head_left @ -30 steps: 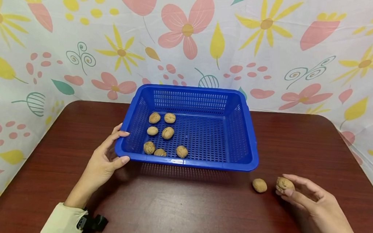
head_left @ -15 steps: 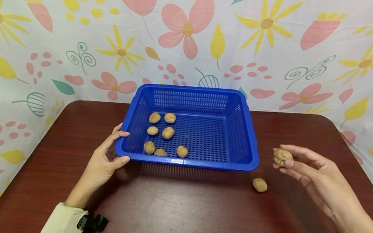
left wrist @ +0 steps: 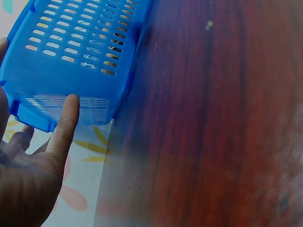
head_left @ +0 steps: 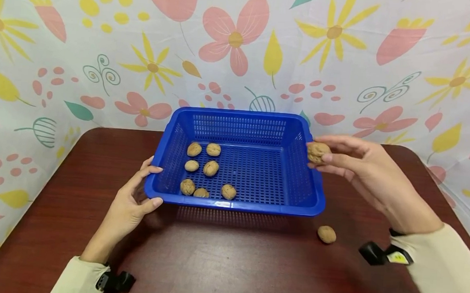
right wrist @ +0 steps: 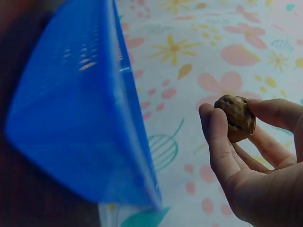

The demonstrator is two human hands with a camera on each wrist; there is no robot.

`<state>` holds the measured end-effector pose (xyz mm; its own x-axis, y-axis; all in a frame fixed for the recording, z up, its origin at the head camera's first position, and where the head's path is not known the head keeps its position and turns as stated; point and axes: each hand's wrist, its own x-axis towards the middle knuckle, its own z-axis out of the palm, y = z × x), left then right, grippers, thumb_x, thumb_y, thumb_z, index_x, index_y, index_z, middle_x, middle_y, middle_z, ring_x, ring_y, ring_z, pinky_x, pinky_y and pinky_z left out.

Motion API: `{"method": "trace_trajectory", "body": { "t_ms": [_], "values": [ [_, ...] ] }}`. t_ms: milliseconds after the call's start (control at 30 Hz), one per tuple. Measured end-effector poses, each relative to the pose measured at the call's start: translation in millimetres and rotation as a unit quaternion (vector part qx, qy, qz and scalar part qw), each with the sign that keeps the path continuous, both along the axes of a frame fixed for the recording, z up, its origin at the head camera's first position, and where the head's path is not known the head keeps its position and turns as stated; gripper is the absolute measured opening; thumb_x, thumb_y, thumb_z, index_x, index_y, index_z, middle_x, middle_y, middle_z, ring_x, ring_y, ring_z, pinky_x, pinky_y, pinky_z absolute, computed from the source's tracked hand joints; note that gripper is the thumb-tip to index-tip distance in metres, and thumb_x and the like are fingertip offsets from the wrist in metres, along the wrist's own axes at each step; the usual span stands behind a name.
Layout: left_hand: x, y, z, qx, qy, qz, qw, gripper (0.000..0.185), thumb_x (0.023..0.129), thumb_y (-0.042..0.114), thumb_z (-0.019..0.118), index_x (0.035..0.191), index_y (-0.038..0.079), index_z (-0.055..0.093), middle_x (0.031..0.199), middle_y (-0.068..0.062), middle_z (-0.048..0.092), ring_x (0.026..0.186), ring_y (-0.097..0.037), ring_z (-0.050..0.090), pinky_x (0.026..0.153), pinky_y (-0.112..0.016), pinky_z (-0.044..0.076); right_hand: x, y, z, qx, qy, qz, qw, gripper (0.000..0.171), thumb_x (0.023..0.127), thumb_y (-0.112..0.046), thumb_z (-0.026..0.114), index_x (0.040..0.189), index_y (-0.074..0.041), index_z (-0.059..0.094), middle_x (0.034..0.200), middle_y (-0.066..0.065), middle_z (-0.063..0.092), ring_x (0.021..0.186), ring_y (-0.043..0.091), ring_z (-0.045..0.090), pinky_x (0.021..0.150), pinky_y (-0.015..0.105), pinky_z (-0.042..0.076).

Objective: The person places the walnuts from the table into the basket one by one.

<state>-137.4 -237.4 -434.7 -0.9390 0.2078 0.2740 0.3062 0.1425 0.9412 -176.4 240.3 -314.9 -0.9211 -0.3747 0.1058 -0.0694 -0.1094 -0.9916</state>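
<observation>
In the head view a blue plastic basket [head_left: 234, 205] with slotted walls stands on the table. Several walnuts [head_left: 211, 168] lie on its floor, mostly towards the left side. My left hand [head_left: 128, 205] holds the basket's left end, thumb at the front corner and fingertips over the rim; the left wrist view shows one finger against the slotted wall [left wrist: 90, 52]. Between the thumb and fingers of my right hand [head_left: 361, 168] a walnut [head_left: 318, 153] is pinched, at the basket's right rim in the head view. The right wrist view shows this pinched walnut [right wrist: 236, 117] beside the basket.
A single walnut [head_left: 326, 234] lies on the dark red-brown table [head_left: 225, 265], just off the basket's front right corner. Behind the table hangs a white cloth [head_left: 231, 86] with printed flowers. Each wrist wears a black camera mount [head_left: 116, 281].
My right hand has lifted the walnut from the table on the right and carried it up and leftward to the basket's right rim. The left hand and basket stay put.
</observation>
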Motion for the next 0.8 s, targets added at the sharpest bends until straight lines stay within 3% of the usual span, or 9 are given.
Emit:
{"method": "trace_trajectory", "body": {
  "t_ms": [200, 333, 533, 800],
  "values": [
    [0.0, -0.2, -0.7, -0.003, 0.001, 0.0, 1.0, 0.058, 0.093, -0.011, 0.068, 0.147, -0.002, 0.048, 0.174, -0.005, 0.022, 0.128, -0.006, 0.059, 0.094, -0.018, 0.055, -34.9, -38.7, 21.6, 0.019, -0.026, 0.031, 0.999, 0.031, 0.102, 0.001, 0.062, 0.132, -0.004, 0.068, 0.12, 0.013, 0.072, 0.104, 0.029, 0.076, 0.096, 0.035, 0.06],
    [-0.5, -0.4, -1.3, -0.001, 0.007, -0.002, 1.0, 0.058, 0.092, -0.013, 0.067, 0.146, -0.002, 0.048, 0.173, -0.005, 0.023, 0.128, -0.007, 0.058, 0.094, -0.018, 0.055, -56.3, -64.2, 26.6, 0.017, -0.046, 0.043, 0.998, 0.029, 0.1, 0.001, 0.064, 0.128, -0.004, 0.071, 0.116, 0.012, 0.073, 0.101, 0.028, 0.077, 0.094, 0.036, 0.06],
    [-0.8, 0.0, -1.5, 0.002, 0.01, -0.004, 0.9999, 0.059, 0.092, -0.013, 0.068, 0.146, -0.002, 0.048, 0.173, -0.005, 0.024, 0.129, -0.007, 0.058, 0.094, -0.018, 0.055, -85.5, -94.9, 19.4, 0.019, -0.05, 0.072, 0.996, 0.035, 0.101, 0.002, 0.06, 0.136, -0.004, 0.066, 0.122, 0.011, 0.072, 0.102, 0.026, 0.076, 0.095, 0.036, 0.06],
    [0.3, 0.9, -1.5, -0.001, 0.004, 0.002, 1.0, 0.059, 0.092, -0.013, 0.068, 0.146, -0.001, 0.049, 0.173, -0.003, 0.024, 0.127, -0.007, 0.06, 0.092, -0.018, 0.056, -116.9, -124.7, -5.8, 0.001, -0.088, 0.107, 0.99, 0.044, 0.105, 0.002, 0.053, 0.149, 0.004, 0.051, 0.121, 0.007, 0.071, 0.103, 0.023, 0.076, 0.093, 0.031, 0.059]
  ]
}}
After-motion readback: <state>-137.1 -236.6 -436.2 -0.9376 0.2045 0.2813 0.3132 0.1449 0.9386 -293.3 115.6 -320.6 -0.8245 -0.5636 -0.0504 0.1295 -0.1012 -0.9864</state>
